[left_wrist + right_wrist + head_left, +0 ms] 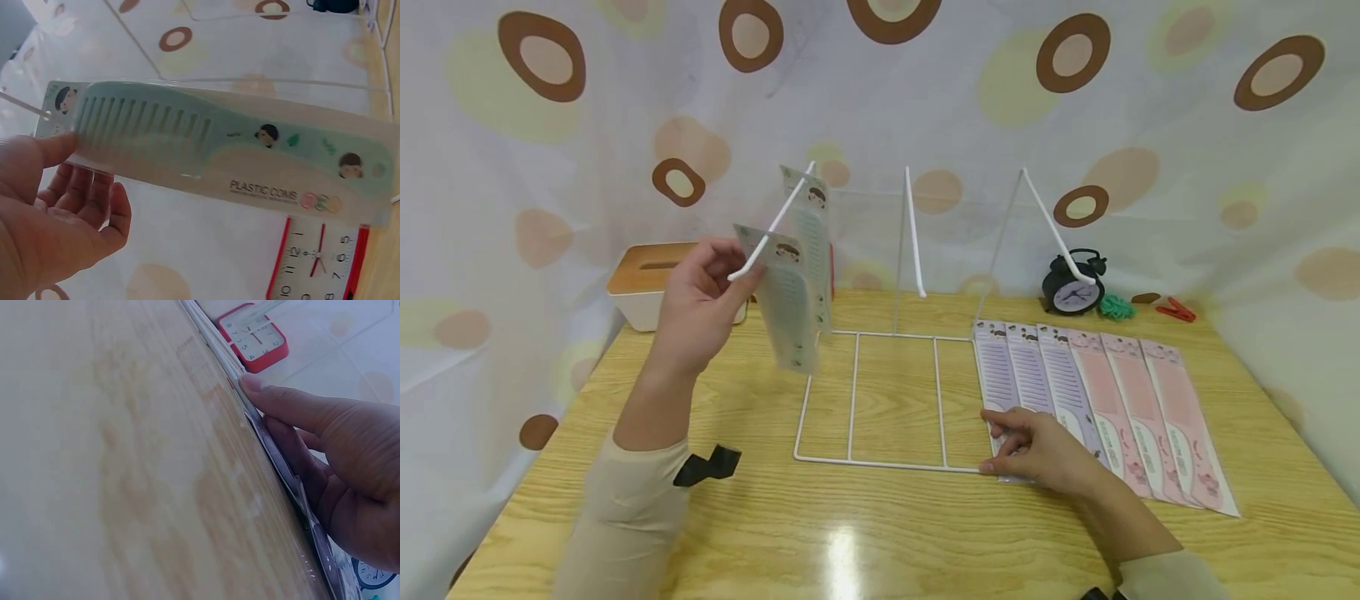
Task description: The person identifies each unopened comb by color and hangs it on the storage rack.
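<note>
My left hand (702, 292) pinches the top of a packaged green comb (156, 128) between thumb and fingers. In the head view that pack hangs at the left prong of a white wire rack (897, 464); the prong's tip passes by its top hole. A second green comb pack (811, 237) hangs farther back on the same prong. Low at the right, my right hand (1043, 450) holds the rack's base near its front right corner, thumb and index finger on the rail. Under and beside that hand lie purple comb packs (1000, 367).
Several pink comb packs (1172, 408) lie right of the purple ones. Behind stand a black alarm clock (1072, 287), a green scrunchie-like bundle (1116, 307) and a red clip (1176, 310). A wooden-lidded box (640, 308) and a red-framed clock (315, 262) are at the left.
</note>
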Tool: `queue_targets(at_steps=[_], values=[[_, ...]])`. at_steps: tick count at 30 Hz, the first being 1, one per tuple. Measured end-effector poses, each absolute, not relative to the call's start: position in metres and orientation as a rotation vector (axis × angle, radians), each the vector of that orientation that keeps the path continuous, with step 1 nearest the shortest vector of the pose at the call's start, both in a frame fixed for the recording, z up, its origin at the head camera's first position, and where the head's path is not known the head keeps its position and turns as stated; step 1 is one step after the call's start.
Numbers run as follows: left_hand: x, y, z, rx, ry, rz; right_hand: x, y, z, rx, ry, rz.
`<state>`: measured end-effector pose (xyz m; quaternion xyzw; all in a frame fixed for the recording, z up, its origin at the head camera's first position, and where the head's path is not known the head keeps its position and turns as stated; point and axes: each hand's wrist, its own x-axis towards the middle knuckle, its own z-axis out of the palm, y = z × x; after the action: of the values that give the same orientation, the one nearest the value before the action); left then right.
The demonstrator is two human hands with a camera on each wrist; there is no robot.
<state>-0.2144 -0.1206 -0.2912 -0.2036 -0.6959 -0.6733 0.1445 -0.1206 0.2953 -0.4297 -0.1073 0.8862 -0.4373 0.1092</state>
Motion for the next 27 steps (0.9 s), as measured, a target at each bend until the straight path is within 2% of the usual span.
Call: queue_targets(at_steps=[11, 17, 27], values=[[-0.243, -0.100, -0.324, -0.385, -2.029, -1.875, -0.121, 0.295, -0.430, -0.305, 2.609, -1.281], [-0.245, -0.094, -0.329, -0.296, -1.976, -1.852, -0.121, 0.295, -0.430, -0.326, 2.591, -1.305], [-0.244, -0.098, -0.328, -0.315, -1.942, -1.913, -0.122, 0.295, -0.431, -0.375, 2.590, -1.305]])
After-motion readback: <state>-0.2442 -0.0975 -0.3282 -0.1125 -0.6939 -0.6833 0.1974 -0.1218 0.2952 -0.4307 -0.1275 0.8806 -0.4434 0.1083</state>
